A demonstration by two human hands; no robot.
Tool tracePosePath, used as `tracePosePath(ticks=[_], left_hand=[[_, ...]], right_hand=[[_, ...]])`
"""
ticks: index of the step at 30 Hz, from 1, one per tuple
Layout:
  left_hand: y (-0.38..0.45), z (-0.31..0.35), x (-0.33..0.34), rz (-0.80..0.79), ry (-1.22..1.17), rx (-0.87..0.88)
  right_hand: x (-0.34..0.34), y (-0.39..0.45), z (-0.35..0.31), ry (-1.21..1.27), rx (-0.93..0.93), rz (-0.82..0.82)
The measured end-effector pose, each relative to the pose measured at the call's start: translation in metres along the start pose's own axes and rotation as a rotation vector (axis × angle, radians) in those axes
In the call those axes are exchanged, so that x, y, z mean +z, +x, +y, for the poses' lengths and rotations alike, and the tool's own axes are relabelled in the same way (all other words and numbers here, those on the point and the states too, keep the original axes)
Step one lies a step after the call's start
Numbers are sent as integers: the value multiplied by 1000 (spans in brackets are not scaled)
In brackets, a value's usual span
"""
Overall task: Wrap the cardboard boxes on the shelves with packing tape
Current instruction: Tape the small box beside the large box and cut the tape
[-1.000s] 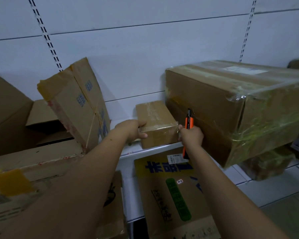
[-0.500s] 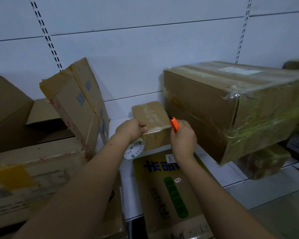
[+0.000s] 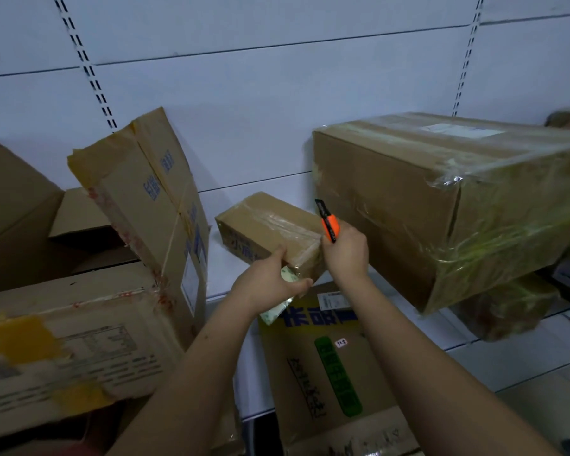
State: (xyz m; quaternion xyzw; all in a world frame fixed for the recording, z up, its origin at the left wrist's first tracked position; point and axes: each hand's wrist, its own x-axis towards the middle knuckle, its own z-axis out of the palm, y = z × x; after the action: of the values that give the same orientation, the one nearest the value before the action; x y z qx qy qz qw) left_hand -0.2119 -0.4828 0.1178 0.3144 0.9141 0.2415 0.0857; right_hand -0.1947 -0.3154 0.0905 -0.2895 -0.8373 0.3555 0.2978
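Eight cardboard boxes show: one small box (image 3: 270, 225), one big wrapped box (image 3: 441, 205), another wrapped one (image 3: 510, 307) beneath it, one tilted box (image 3: 139, 199), three (image 3: 10, 205) (image 3: 79, 222) (image 3: 66, 353) at left, and one printed box (image 3: 326, 366) below. One tape roll (image 3: 278, 309). One orange knife (image 3: 328, 223). Two hands (image 3: 267, 284) (image 3: 346, 251).

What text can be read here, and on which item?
Lower box: large blue characters, cut off by the arm; green strip and white label too blurred.
Leaning box: blue characters, blurred.
Small box: blue print, unreadable.
Left box: printed table, blurred.
Big wrapped box: white label, illegible.
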Motion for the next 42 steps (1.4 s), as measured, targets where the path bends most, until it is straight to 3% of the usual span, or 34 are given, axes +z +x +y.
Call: tracePosePath(ticks=[8,12,14,21,28,32,36,42], left_hand=[[2,-10,7,52,-257,-115],[-4,-12,18,307,-349,-191],[-3,-15,22,339,-369,-203],[-1,-24,18,211,-413,-60],[-6,-23,23,275,-65,-123],[-11,-23,20,220,86,-230],[-12,-25,18,151,-1,-196],[1,-29,20,1,-362,-138]], right_hand=[[-3,27,-12,4,172,-147],[14,24,-29,-179,261,-24],[22,21,-35,-282,228,33],[24,20,-47,-401,220,41],[28,20,-50,-508,234,89],[29,17,-49,-559,229,95],[32,21,-49,-582,225,98],[35,43,-39,-567,195,96]])
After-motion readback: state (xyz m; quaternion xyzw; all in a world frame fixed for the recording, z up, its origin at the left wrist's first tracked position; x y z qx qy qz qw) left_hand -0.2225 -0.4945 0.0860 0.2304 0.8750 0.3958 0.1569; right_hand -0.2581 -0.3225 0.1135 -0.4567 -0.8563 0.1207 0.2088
